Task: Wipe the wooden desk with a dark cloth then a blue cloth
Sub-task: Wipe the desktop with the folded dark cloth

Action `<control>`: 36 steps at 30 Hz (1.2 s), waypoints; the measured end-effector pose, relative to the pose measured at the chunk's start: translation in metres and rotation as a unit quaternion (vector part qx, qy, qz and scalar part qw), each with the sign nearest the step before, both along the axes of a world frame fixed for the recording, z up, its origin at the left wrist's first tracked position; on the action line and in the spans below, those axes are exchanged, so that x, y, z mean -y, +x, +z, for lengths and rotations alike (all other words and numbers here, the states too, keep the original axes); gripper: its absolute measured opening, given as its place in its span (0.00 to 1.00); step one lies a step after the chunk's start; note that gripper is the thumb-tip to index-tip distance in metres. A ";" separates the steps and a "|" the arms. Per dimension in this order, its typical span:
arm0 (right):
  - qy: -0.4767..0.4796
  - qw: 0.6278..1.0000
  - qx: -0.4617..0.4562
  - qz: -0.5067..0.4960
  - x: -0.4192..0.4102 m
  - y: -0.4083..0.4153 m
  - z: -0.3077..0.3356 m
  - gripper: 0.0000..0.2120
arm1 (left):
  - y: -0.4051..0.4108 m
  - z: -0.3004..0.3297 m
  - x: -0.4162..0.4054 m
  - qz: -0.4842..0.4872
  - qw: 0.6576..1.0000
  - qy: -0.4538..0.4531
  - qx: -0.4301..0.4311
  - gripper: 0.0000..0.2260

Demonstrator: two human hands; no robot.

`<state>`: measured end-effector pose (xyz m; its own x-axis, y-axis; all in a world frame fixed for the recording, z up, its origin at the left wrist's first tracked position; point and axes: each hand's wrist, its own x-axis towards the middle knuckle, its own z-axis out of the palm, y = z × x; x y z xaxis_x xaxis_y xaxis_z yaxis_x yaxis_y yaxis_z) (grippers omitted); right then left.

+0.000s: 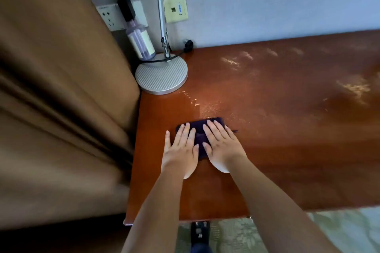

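A dark purple cloth point(200, 129) lies flat on the reddish wooden desk point(277, 119), near its left end. My left hand point(182, 150) presses on the cloth's left part with straight, spread fingers. My right hand point(221, 144) presses flat on its right part, fingers straight. Most of the cloth is hidden under both palms. Wet streaks shine on the desk just beyond the cloth. No blue cloth is in view.
A desk lamp with a round grey base point(161, 75) stands at the back left corner, beside a clear bottle point(140, 41). A brown curtain point(61, 98) hangs along the desk's left edge. Wall sockets point(110, 17) and a black cable sit behind. Patterned carpet point(236, 236) lies below.
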<state>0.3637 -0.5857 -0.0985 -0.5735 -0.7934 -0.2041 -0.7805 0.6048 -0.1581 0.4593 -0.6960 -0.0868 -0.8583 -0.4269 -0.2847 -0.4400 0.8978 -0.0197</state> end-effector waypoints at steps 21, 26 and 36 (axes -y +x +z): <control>0.041 0.999 0.006 -0.029 0.070 -0.087 0.008 0.27 | -0.095 0.004 0.075 -0.018 1.000 0.015 0.001 0.24; 0.035 0.999 0.010 0.001 0.056 -0.068 0.011 0.27 | -0.069 0.007 0.054 0.020 1.000 0.022 0.009 0.24; 0.032 0.998 0.002 0.046 0.038 -0.054 0.007 0.42 | -0.045 0.003 0.032 0.029 0.999 0.016 0.013 0.25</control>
<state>0.3097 -0.6237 -0.0914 -0.4982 -0.8277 -0.2584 -0.8324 0.5400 -0.1249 0.4144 -0.7284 -0.0835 -0.8251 -0.4657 -0.3199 -0.4904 0.8715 -0.0038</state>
